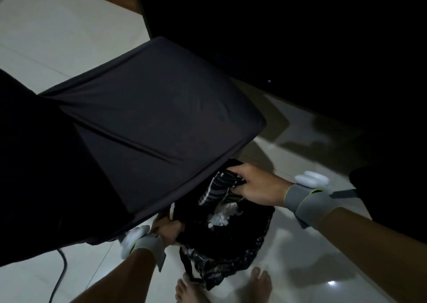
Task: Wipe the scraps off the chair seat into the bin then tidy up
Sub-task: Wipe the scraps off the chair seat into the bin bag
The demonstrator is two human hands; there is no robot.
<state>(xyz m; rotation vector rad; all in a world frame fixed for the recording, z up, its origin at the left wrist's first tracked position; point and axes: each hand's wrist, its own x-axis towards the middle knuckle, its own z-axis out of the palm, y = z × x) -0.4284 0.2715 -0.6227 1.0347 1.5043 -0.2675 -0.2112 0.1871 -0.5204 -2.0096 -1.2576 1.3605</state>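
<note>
My right hand (256,185) is closed around a bunched dark cloth with pale stripes (219,186), holding it just over the open mouth of the bin (221,240). My left hand (168,230) grips the near rim of the bin's black plastic liner, fingers curled over its edge right under the front lip of the chair seat. Both wrists wear grey straps with white pods attached. Inside the bin, a clump of crumpled white scraps (221,215) lies against the dark liner, just below the cloth. The liner is glossy and wrinkled, folded over the bin's edge. The chair seat (152,115) is covered in smooth black fabric with a few creases, and its surface looks bare of scraps. The bin stands on pale glossy floor tiles (300,256), my bare feet (191,291) just beside it.
</note>
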